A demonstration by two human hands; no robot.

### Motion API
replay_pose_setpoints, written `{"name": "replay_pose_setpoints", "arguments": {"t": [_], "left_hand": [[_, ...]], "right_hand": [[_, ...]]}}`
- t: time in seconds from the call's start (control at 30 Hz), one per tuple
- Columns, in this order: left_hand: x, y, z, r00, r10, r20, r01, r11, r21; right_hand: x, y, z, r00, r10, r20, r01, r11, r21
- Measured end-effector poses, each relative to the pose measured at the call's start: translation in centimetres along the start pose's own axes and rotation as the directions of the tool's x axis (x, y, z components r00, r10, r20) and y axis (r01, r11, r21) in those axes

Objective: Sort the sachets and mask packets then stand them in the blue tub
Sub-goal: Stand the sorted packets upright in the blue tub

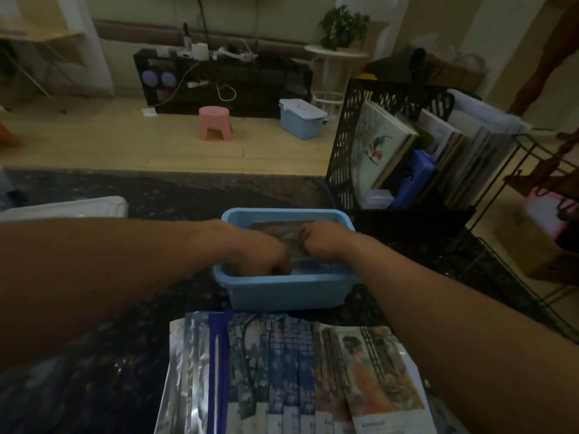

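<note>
Two hands, both down inside the blue tub [288,292]; step in hand, as I read it: standing a sorted batch upright. Left hand [261,255]: fingers curled down behind the tub's near wall, among the standing packets [282,234]; whether it pinches one I cannot tell, too dark. Right hand [318,242]: just beside the left, fingers curled round the packets' upper edge. Fanned packets [282,371]: flat on the counter [188,195], nearer me than both hands, between the forearms, not yet tubbed. Next move, my judgement: let go without the batch slumping, then reach back for the next sorted group, keeping like with like
</note>
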State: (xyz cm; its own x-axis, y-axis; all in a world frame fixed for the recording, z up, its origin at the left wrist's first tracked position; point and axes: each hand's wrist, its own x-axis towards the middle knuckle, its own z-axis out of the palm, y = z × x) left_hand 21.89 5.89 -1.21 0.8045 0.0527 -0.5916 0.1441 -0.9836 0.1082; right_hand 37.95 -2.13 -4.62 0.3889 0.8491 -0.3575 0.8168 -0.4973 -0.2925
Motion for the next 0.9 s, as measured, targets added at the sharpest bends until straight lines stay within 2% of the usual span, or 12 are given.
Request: {"name": "replay_pose_setpoints", "arguments": {"t": [0.17,0.27,0.3,0.37,0.4,0.47,0.5,0.53,0.6,0.67,0.8,0.9], "left_hand": [[-1.9,-0.5,-0.3,0.973,0.074,-0.218,-0.057,0.995,0.083],[-2.2,-0.5,0.3,0.955,0.141,-0.263,-0.086,0.974,0.211],[-2.3,-0.5,0.4,0.951,0.141,-0.273,-0.071,0.965,0.251],[-2.5,-0.7,0.7,0.917,0.153,-0.367,-0.039,0.953,0.299],[-2.3,-1.2,1.0,0.872,0.159,-0.463,0.002,0.944,0.329],[-1.7,-2.2,1.7,0.716,0.121,-0.688,0.171,0.924,0.341],[-1.5,-2.5,1.9,0.651,0.051,-0.757,0.269,0.918,0.293],[-1.0,-2.9,2.0,0.63,-0.044,-0.776,0.341,0.913,0.225],[0.1,-3.0,1.8,0.667,-0.211,-0.715,0.412,0.904,0.117],[1.3,-3.0,1.4,0.716,-0.331,-0.614,0.441,0.897,0.031],[2.8,-3.3,1.2,0.688,-0.37,-0.624,0.441,0.896,-0.044],[2.9,-3.4,1.3,0.679,-0.386,-0.625,0.457,0.888,-0.052]], "right_hand": [[0.5,0.5,-0.1,0.954,-0.039,0.299,0.061,0.996,-0.064],[-1.3,-0.1,-1.4,0.931,-0.016,0.364,0.008,1.0,0.024],[-1.7,-0.2,-1.9,0.943,-0.013,0.332,-0.007,0.998,0.059],[-2.1,-0.2,-2.5,0.981,-0.073,0.178,0.072,0.997,0.015],[-2.2,-0.2,-2.3,0.99,-0.12,0.069,0.123,0.992,-0.041],[-2.5,0.0,-1.4,0.956,-0.227,-0.188,0.191,0.962,-0.194],[-2.4,0.3,-0.7,0.915,-0.289,-0.282,0.201,0.932,-0.303],[-2.4,0.3,0.0,0.878,-0.343,-0.333,0.189,0.889,-0.417],[-2.2,0.5,0.8,0.835,-0.41,-0.367,0.133,0.797,-0.589],[-1.8,0.3,0.8,0.819,-0.427,-0.384,0.085,0.751,-0.655],[-1.0,0.5,0.8,0.763,-0.479,-0.434,0.064,0.724,-0.687],[-0.7,0.6,1.0,0.767,-0.463,-0.444,0.055,0.737,-0.673]]}}
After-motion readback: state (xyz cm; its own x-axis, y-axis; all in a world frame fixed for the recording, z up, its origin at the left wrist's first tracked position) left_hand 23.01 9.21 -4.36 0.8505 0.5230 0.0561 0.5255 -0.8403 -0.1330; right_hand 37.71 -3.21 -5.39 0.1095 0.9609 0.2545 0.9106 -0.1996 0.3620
